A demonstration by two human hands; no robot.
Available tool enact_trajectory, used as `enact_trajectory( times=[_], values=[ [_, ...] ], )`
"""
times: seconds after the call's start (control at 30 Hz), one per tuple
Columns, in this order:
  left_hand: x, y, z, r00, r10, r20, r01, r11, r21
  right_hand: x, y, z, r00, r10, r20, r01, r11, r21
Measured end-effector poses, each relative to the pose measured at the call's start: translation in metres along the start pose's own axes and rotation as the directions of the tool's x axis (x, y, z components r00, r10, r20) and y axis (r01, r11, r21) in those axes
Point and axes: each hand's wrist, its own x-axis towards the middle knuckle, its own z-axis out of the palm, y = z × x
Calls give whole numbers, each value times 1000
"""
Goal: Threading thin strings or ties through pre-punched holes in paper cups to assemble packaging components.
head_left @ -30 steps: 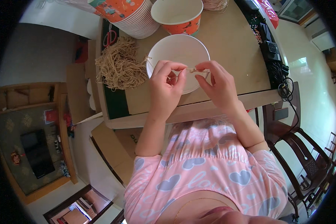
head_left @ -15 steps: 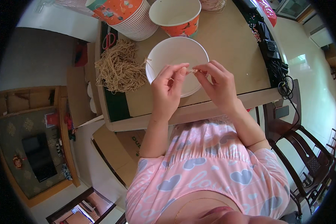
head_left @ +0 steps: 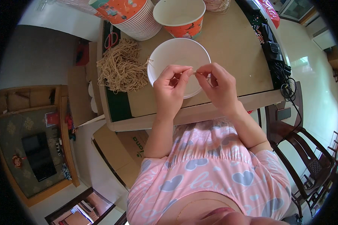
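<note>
Fingertip to fingertip, my left hand [head_left: 168, 90] and my right hand [head_left: 221, 86] pinch a short bit of tan string [head_left: 195, 72] above the near part of a white paper bucket [head_left: 165, 52]. Both hands are closed at thumb and forefinger. Most of the string is hidden by the fingers. The bucket's mouth faces up, and a small string knot [head_left: 149, 62] shows at its left rim. A loose heap of tan string [head_left: 123, 67] lies left of the bucket, with red-handled scissors [head_left: 111, 39] just beyond it.
Behind the white bucket stand an orange printed bucket [head_left: 184, 30] and a tall nested stack of buckets [head_left: 142, 28]. Black cables [head_left: 287, 88] hang over the right end of the table [head_left: 233, 56]. Cardboard boxes [head_left: 118, 144] sit below left; a dark chair [head_left: 308, 159] is at right.
My left fingertips have shifted slightly right, closer to my right ones, so less string shows between them. The whole view has shifted slightly.
</note>
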Motion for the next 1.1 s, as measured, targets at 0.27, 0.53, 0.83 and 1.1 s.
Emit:
enact_trajectory(
  times=[0.27,0.53,0.83,1.1],
  values=[
    [-1,4,1,1000,-3,-11,3,1000,-8,0,-6,-1,1000,-11,29,13,999,-49],
    [-2,4,-1,1000,0,-16,1,1000,12,1,-8,-2,999,-35,21,36,999,-24],
    [-2,4,0,1000,21,-17,-21,1000,0,-4,-2,-1,999,-38,11,38,999,35],
    [-1,3,2,998,69,-5,-69,997,28,-3,-3,-3,999,-28,18,29,999,-41]
  ],
)
